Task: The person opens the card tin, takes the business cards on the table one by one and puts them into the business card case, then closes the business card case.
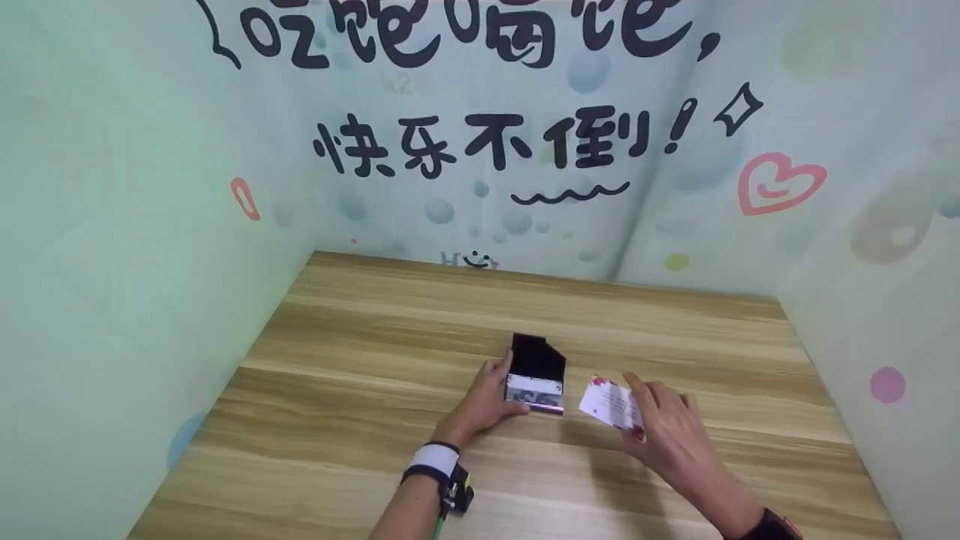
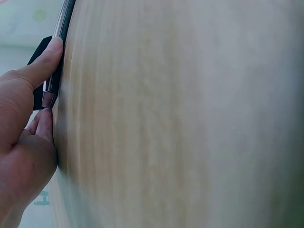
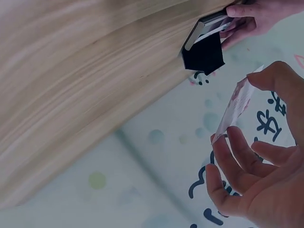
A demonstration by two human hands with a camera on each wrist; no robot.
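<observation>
On the table lies a small card case (image 1: pixel 538 358) with its black lid flipped up and whitish cards (image 1: pixel 535 385) inside. My left hand (image 1: pixel 482 403) grips the case by its left side; in the left wrist view the thumb (image 2: pixel 43 62) lies along its metal edge (image 2: pixel 48 99). To the right of the case, my right hand (image 1: pixel 670 427) pinches a white card (image 1: pixel 609 403) printed with text and red flowers at its corners. In the right wrist view this card (image 3: pixel 236 108) sits between thumb and fingertips, apart from the case (image 3: pixel 203 53).
The wood-grain table (image 1: pixel 337 360) is bounded by pale printed walls at the back, left and right. Dark lettering (image 1: pixel 480 142) covers the back wall (image 1: pixel 420 232). A strapped device (image 1: pixel 456 491) sits on the left wrist, and a dark band (image 1: pixel 766 525) on the right.
</observation>
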